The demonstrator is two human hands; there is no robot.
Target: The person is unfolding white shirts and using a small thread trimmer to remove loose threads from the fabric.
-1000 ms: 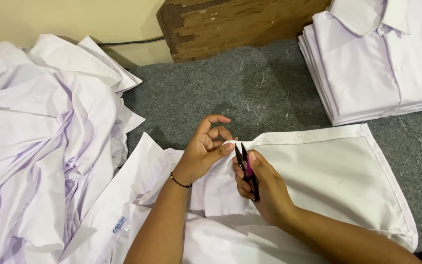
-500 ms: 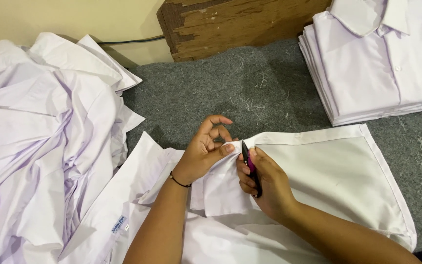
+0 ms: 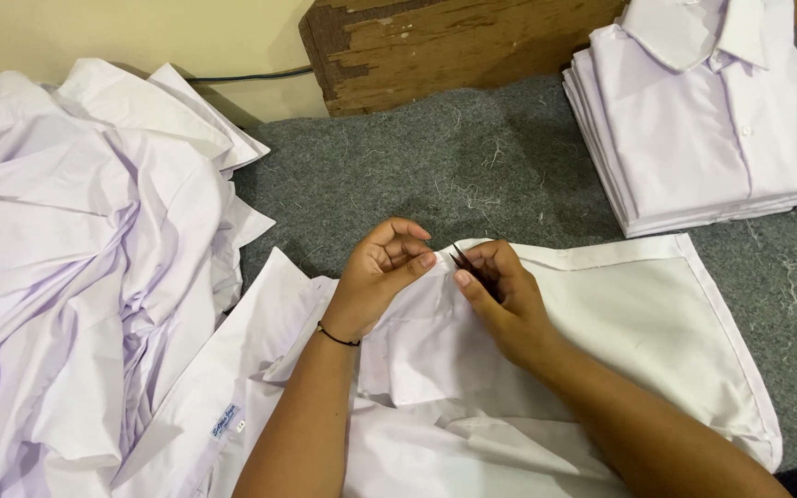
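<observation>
A white shirt (image 3: pixel 620 341) lies spread on the grey felt surface in front of me. My left hand (image 3: pixel 375 281) pinches the shirt's cloth near its top edge, a thin black band on the wrist. My right hand (image 3: pixel 500 300) holds small dark thread snips (image 3: pixel 468 266), their points at the cloth right beside my left fingertips. Both hands meet at the same spot on the shirt's edge.
A loose heap of white shirts (image 3: pixel 76 267) fills the left side. A neat stack of folded white shirts (image 3: pixel 703 120) sits at the top right. A worn wooden block (image 3: pixel 445 46) stands at the back on the grey felt surface (image 3: pixel 454 166).
My right hand has moved up and left, bringing the snips' points to the cloth pinched by my left hand. The left hand has barely moved.
</observation>
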